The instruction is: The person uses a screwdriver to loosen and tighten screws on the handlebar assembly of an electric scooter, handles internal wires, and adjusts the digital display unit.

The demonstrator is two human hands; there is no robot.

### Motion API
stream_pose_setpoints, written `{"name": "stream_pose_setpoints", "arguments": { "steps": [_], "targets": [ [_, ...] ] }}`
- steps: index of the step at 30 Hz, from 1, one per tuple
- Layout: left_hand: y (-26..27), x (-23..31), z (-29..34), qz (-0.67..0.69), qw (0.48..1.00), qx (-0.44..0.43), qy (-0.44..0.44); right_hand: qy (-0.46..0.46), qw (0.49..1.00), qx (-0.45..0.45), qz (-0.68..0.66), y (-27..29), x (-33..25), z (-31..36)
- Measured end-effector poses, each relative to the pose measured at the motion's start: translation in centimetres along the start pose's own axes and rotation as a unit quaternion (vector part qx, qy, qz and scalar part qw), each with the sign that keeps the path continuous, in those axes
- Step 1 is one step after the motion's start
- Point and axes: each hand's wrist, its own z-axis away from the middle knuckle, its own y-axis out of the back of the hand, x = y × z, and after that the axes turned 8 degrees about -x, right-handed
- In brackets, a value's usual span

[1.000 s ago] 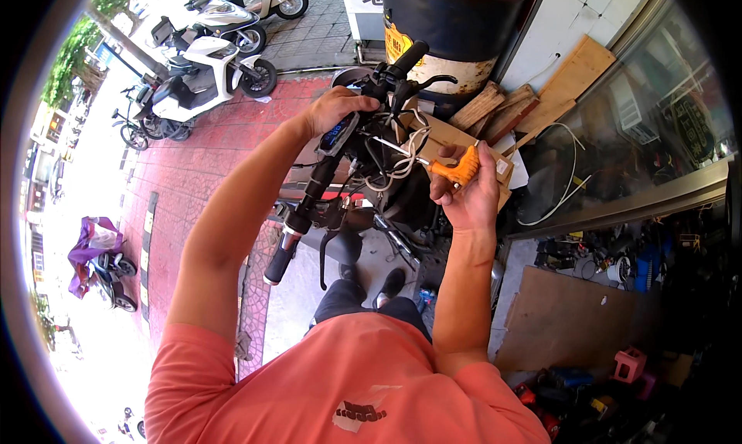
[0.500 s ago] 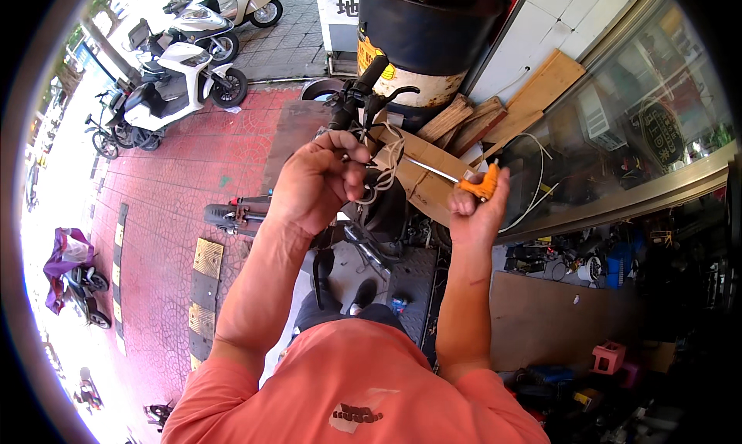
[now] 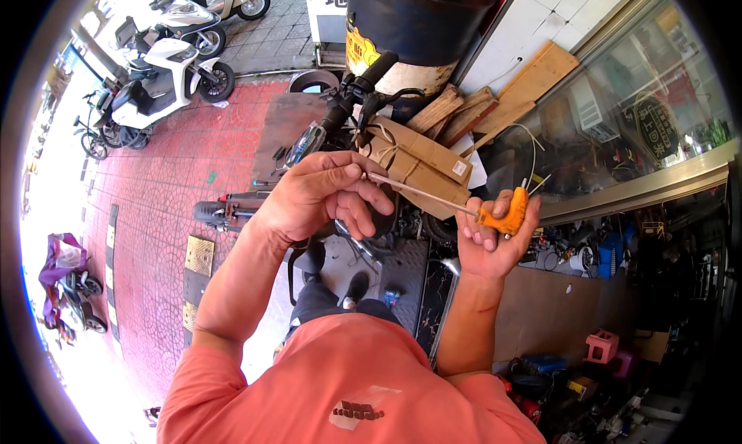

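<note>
In my right hand [image 3: 498, 239] is a tool with an orange grip-shaped handle [image 3: 504, 212]; my fingers are wrapped round it. Its thin metal shaft [image 3: 425, 193] points left toward my left hand [image 3: 321, 197]. There the thumb and forefinger are pinched together at the shaft's tip, while the other fingers are loosely curled. Whatever lies in that pinch is too small to make out. Just beyond my hands stands a vehicle's black handlebar [image 3: 359, 96] with a grip and levers. Part of the vehicle is hidden behind my left hand.
Behind the handlebar lie a cardboard box [image 3: 421, 162] and wooden boards [image 3: 533, 81], beside a large dark drum [image 3: 421, 38]. White scooters [image 3: 166, 77] are parked at the far left on red paving [image 3: 178, 150]. A glass front [image 3: 618, 112] runs along the right, with clutter near a pink stool [image 3: 601, 346].
My right hand has moved right and nearer, turning the tool. My left hand has come down slightly, and its pinch now meets the shaft's tip. The view has shifted a little.
</note>
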Motion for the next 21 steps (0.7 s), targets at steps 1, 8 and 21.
{"name": "stream_pose_setpoints", "arguments": {
  "steps": [1, 8, 21],
  "targets": [
    [-0.2, 0.0, 0.0, -0.006, 1.0, 0.001, 0.004, -0.005, 1.0, 0.004, -0.003, 0.2, 0.0, 0.1],
    [0.0, -0.1, 0.0, -0.037, 0.999, -0.004, 0.026, -0.016, 0.999, 0.023, 0.025, 0.8, -0.2, 0.4],
    [-0.3, 0.2, 0.6, -0.118, 0.982, -0.049, 0.138, 0.042, 0.954, 0.047, 0.292, 3.3, 0.3, 1.8]
  ]
}}
